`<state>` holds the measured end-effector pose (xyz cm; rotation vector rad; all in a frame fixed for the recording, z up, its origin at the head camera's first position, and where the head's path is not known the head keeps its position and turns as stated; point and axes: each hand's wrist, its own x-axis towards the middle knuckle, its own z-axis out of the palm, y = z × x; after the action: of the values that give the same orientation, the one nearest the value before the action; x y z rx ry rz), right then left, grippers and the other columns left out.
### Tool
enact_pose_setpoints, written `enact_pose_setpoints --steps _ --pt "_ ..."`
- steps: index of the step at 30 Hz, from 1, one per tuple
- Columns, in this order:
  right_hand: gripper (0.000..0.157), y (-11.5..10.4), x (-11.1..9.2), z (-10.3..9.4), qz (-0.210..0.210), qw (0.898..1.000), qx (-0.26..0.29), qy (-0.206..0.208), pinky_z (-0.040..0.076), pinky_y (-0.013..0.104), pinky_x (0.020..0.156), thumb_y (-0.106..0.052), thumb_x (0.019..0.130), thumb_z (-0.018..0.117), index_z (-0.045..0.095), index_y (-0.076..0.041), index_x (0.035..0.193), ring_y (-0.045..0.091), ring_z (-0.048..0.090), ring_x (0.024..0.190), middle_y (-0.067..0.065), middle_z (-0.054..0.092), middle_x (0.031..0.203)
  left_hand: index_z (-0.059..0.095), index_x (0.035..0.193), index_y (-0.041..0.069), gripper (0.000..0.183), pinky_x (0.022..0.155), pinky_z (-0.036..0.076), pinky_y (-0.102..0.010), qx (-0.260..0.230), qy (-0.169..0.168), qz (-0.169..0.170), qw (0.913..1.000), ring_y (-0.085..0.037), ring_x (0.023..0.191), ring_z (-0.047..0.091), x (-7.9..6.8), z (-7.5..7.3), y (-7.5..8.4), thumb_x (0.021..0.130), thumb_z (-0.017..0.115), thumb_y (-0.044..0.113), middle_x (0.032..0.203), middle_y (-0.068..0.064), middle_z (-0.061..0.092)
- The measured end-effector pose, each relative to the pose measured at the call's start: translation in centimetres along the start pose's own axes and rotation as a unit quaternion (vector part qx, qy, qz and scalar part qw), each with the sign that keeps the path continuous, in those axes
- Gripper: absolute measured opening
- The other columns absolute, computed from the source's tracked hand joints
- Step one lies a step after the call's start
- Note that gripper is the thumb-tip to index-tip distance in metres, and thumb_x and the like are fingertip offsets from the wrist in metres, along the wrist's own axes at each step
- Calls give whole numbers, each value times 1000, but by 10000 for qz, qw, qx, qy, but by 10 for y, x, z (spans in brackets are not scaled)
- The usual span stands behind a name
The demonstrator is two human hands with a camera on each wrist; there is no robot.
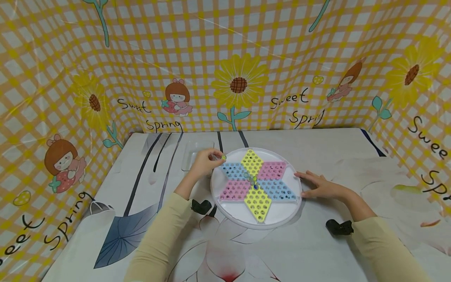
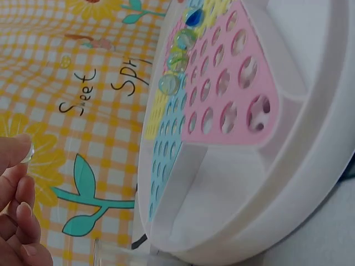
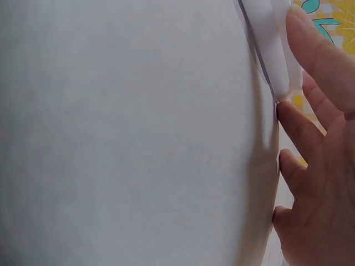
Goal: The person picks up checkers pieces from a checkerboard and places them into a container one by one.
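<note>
A round white Chinese checkers board (image 1: 241, 219) lies on the table, its star of yellow, pink and blue sections full of round holes. Between thumb and fingers, my left hand (image 1: 206, 161) pinches a glass marble (image 2: 30, 153) above the board's far left edge. Several marbles (image 2: 169, 84) sit in a row near the star's centre, a dark blue marble (image 2: 194, 18) among them. At the board's right rim, my right hand (image 1: 325, 187) rests with fingers spread, the thumb and fingertips at the edge.
Behind my left hand stands a clear plastic box (image 1: 186, 152), partly hidden by it. A printed white cloth (image 1: 310, 250) covers the table. Yellow checked fabric (image 1: 197, 47) with sunflowers hangs behind and at both sides. Black devices (image 1: 339, 227) are at both wrists.
</note>
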<state>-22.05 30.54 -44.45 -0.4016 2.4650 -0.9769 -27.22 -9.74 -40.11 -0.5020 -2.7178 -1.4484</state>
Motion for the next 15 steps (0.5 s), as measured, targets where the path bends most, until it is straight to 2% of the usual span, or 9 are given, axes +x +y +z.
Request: enact_pose_setpoints --steps 9,15 --pt "81 1 1 2 122 9999 -19 0 -15 70 92 -34 80 68 25 -6 143 56 -15 127 36 -4 144 67 94 5 20 58 39 -22 193 322 -24 9993 -15 73 47 -1 -21 -11 81 70 19 93 -8 61" --pt "81 1 0 2 125 9999 -19 3 -15 70 92 -34 80 68 26 -7 143 56 -15 128 36 -4 144 67 94 6 19 61 37 -24 444 455 -212 9978 -18 75 47 -1 -34 -19 81 69 20 95 -9 62"
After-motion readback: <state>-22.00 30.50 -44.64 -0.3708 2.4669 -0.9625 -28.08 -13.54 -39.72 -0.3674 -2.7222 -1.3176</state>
